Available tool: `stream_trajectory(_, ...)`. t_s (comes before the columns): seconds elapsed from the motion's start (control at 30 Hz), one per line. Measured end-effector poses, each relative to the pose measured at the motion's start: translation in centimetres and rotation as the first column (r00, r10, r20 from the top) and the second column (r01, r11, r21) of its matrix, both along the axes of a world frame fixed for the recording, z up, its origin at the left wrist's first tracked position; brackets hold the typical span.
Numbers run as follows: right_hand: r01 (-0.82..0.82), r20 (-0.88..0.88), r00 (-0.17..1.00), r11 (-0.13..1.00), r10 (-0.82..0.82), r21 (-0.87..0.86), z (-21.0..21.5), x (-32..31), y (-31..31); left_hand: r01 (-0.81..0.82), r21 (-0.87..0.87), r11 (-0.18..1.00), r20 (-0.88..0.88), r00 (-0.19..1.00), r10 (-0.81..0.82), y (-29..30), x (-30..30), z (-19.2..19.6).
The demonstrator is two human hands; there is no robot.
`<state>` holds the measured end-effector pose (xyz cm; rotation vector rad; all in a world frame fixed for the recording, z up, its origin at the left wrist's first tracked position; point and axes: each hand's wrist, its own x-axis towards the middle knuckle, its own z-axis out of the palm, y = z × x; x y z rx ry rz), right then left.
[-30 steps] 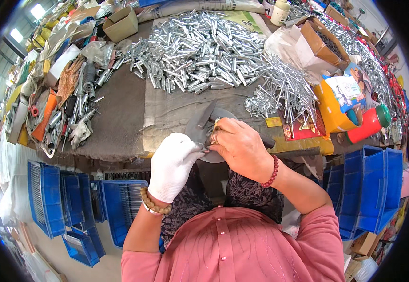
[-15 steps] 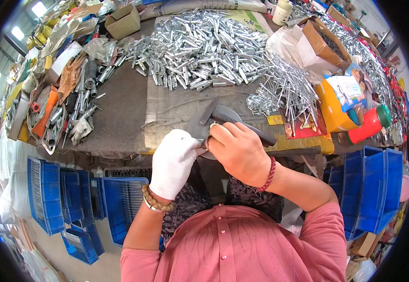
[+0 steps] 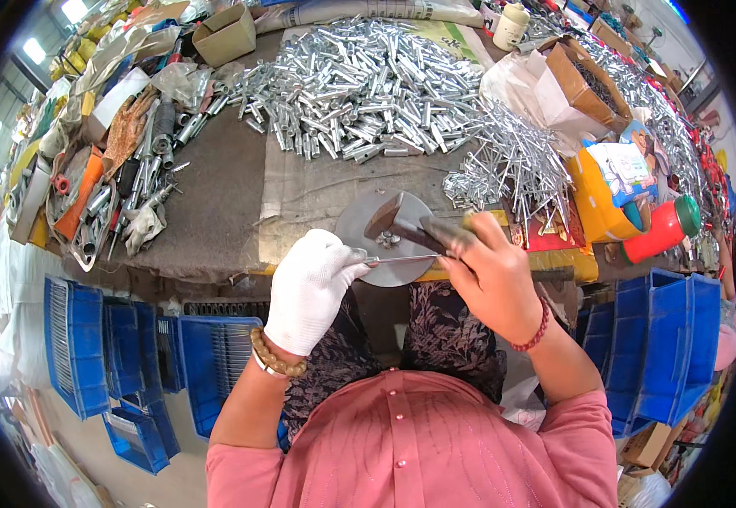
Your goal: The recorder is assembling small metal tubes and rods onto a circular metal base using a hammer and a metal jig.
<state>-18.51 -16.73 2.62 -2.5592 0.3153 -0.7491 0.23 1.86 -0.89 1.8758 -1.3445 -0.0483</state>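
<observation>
My left hand (image 3: 310, 284), in a white glove, pinches one end of a thin metal rod (image 3: 408, 257). The rod lies level over the front of a round grey metal disc (image 3: 351, 227), its other end close to my right fingers. My bare right hand (image 3: 495, 275), slightly blurred, is closed around the handle of a hammer (image 3: 382, 217). The hammer's dark head is over the disc, and a small metal piece (image 3: 389, 240) shows beside it.
A large heap of silvery metal tubes (image 3: 376, 93) covers the back of the bench. Thin metal pins (image 3: 524, 161) are piled at right, by a yellow container (image 3: 598, 190) and a red jar (image 3: 656, 230). Tools (image 3: 135, 182) crowd the left. Blue bins (image 3: 220, 360) stand below.
My right hand has moved right, away from my left, and now grips the hammer, which lay on the disc before. The rod between my hands has come into view.
</observation>
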Motion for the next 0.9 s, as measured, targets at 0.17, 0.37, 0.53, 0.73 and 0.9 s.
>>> stream_trajectory(0.17, -0.027, 0.058, 0.998, 0.979, 0.039, -0.201, -0.4, -2.0, 1.0, 0.010, -0.034, 0.999, -0.027, 1.000, -0.011, -0.1, -0.1, -0.2)
stream_trajectory(0.37, -0.044, 0.041, 0.998, 0.986, 0.051, -0.160, -1.7, -1.8, 1.0, 0.007, -0.038, 0.999, -0.015, 1.000, -0.008, 0.0, -0.1, -0.5)
stream_trajectory(0.53, -0.017, 0.193, 0.981, 0.998, 0.006, 0.056, 0.3, -2.4, 1.9, 0.015, -0.054, 0.998, -0.023, 1.000, -0.016, 0.0, -0.1, 0.0)
stream_trajectory(0.73, -0.028, 0.126, 0.992, 0.994, 0.014, 0.109, -1.1, -1.8, 1.5, 0.021, -0.018, 1.000, -0.006, 1.000, -0.021, -0.2, -0.2, -0.1)
stream_trajectory(0.9, -0.046, 0.001, 0.999, 0.998, 0.046, 0.033, -1.5, 0.8, -1.6, 0.025, -0.013, 1.000, -0.087, 0.996, -0.026, 0.3, 0.1, -0.3)
